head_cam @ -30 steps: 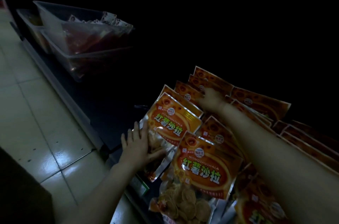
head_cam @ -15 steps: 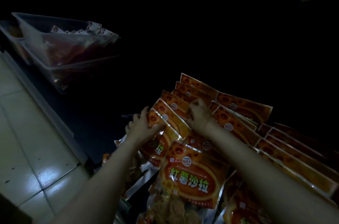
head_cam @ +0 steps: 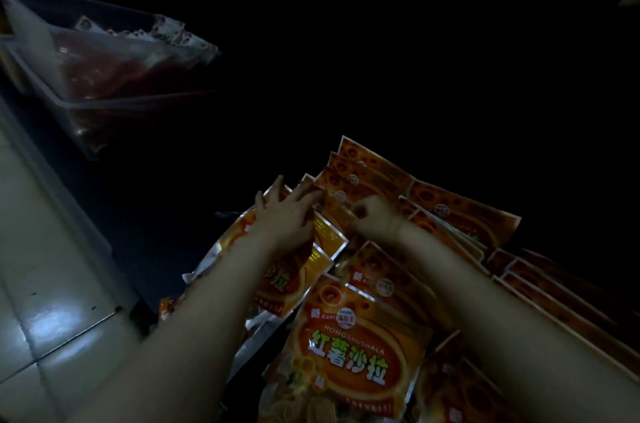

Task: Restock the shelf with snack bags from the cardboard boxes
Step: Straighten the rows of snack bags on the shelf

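Observation:
Orange snack bags stand in overlapping rows on a dark low shelf. The front bag (head_cam: 353,353) faces me with its label lit. My left hand (head_cam: 284,214) lies with straight fingers on a tilted snack bag (head_cam: 287,284) at the left end of the row and presses it toward the back bags (head_cam: 374,173). Just to the right, my right hand (head_cam: 377,218) is curled round the top edges of the standing bags in the row. More rows of the same bags (head_cam: 554,294) run off to the right. No cardboard box is in view.
A clear plastic bin (head_cam: 104,103) with red packets hangs over the shelf at the upper left. Pale floor tiles (head_cam: 52,284) run along the left beside the shelf's front edge. The back of the shelf is too dark to make out.
My left hand has climbed up and to the right with the tilted bag, closing in on my right hand. My right hand has stayed at the bag tops. The view has shifted closer.

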